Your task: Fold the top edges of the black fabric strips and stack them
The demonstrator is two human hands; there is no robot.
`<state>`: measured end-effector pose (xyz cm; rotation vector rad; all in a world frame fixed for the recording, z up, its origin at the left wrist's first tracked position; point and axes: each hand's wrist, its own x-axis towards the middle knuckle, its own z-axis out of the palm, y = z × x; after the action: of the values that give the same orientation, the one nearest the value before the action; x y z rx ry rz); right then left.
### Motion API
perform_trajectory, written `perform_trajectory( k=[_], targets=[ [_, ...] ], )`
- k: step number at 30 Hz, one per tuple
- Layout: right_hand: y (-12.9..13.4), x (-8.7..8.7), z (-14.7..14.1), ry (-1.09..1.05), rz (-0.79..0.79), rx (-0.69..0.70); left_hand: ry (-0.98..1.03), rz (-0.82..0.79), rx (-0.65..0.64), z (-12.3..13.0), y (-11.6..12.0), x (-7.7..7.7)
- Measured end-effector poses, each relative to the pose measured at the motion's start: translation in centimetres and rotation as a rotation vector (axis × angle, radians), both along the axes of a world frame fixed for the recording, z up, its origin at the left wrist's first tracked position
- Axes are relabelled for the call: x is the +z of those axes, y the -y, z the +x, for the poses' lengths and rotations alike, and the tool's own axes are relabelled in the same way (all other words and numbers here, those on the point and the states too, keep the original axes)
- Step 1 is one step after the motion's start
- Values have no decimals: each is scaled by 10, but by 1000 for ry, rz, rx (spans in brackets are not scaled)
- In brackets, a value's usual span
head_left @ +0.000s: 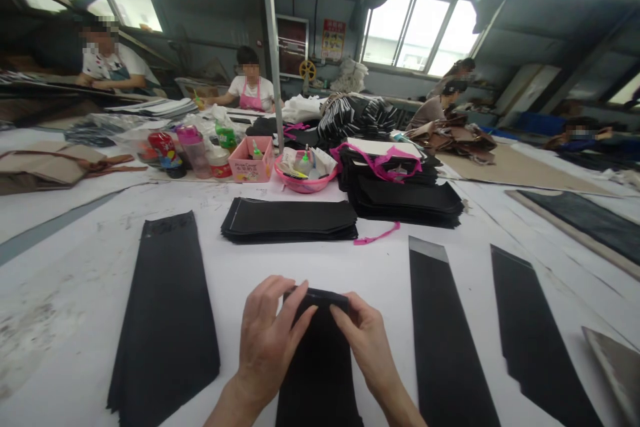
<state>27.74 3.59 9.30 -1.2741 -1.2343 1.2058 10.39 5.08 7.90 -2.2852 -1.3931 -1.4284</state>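
Note:
A black panel (320, 367) lies in front of me on the white table, its far edge folded over. My left hand (273, 333) pinches the left part of that folded edge between thumb and fingers. At the right end of the same edge, my right hand (365, 333) grips with its thumb on top. A black stack (167, 320) is to the left, and two black pieces, a nearer one (445, 333) and a farther one (540, 333), lie to the right. Beyond my hands is another black stack (290, 219).
Behind the stacks stand a pink basket (306, 183), a pink box (251, 163), bottles (167, 153) and a tied black pile (405, 200). A metal pole (273, 47) rises behind them. Several people sit at the far tables. Brown pieces (455, 137) are heaped at the back right.

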Motion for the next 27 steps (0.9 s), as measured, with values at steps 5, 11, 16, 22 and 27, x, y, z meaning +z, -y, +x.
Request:
perform_trajectory(
  k=[5,11,16,22,27],
  targets=[
    [2,7,-5,91,67,6,-105,25,-178,5,-7,16],
    [4,5,-6,86,82,1,-191,36,-261,4,-15,16],
    [3,2,-9,125,97,-9,-247,34,-255,6,-17,15],
    [3,3,-10,154,98,5,-255,-102,-225,11,-16,13],
    [7,-3,-7,125,32,69,-301,-95,-196,9,-15,12]
  ],
)
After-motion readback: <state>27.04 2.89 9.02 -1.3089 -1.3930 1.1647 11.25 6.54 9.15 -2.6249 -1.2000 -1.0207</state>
